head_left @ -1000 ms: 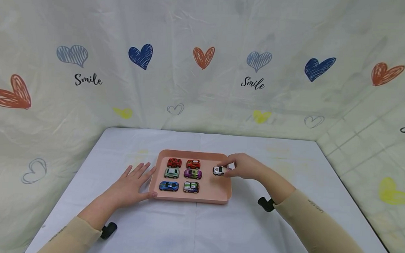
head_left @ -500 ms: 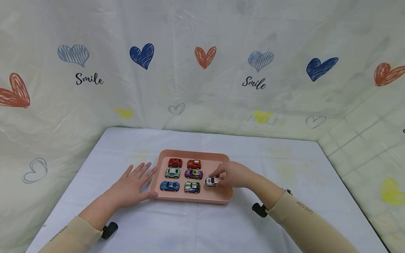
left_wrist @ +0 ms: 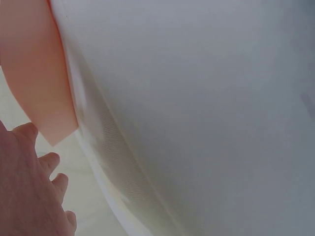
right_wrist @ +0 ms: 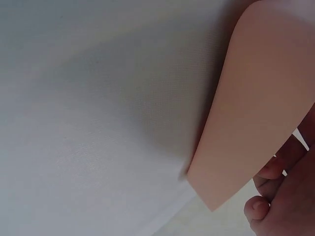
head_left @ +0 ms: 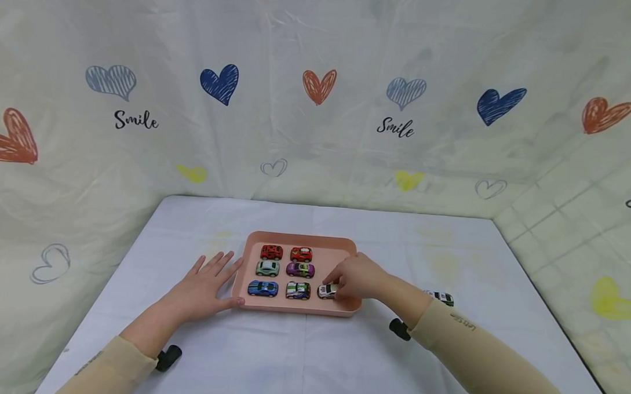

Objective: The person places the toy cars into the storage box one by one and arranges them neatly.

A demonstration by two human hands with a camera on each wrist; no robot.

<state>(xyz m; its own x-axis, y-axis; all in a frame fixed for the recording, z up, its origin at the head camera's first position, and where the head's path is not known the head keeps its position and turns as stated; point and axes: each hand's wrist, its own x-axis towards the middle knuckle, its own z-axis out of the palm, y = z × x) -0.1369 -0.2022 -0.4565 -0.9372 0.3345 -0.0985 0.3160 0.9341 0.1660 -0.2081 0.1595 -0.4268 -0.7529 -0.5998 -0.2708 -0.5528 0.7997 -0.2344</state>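
Observation:
In the head view, my right hand [head_left: 361, 277] reaches over the right side of a pink tray [head_left: 326, 252] and pinches a white toy car [head_left: 326, 291], which is at the right end of the front row. My left hand [head_left: 200, 288] lies with fingers spread at the tray's left side, thumb at its front left corner. To the left of the white car is a white, green and blue toy car [head_left: 298, 290], then a blue one [head_left: 262, 288]. Behind them stand a mint car [head_left: 268, 268], a purple car [head_left: 299, 269] and two red cars [head_left: 272, 252].
Another white and green toy car [head_left: 441, 297] sits on the white tabletop [head_left: 268, 357], partly hidden behind the right sleeve [head_left: 477, 347]. A cloth backdrop [head_left: 317, 150] with printed hearts rises behind the table. Both wrist views show mostly tray wall [right_wrist: 256, 98] and white cloth.
My right hand has brought the white car toward me and slightly left, from the tray's right side into the front row. The car behind the sleeve has come into view. My left hand stays put.

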